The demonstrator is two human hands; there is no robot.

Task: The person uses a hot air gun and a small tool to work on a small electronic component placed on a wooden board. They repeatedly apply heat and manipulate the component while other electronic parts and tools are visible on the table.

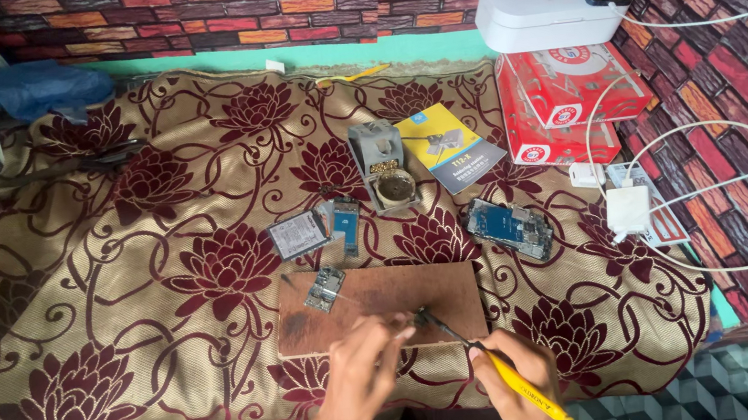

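Head view: soldering under way, right hand gripping yellow soldering iron, left hand pinching a small part on wooden board; next likely needs steady tip contact.

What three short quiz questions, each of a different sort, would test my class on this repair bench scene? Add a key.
1. True or false: the right hand holds a yellow-handled soldering iron.
2. Which thing lies on the wooden board toward its left end? A) a small circuit board B) a white charger C) a booklet
3. Fill in: the soldering iron stand sits directly left of the yellow and blue ____.

Key
1. True; its tip points at the small part near the left hand fingers.
2. A, the small circuit board.
3. Booklet.
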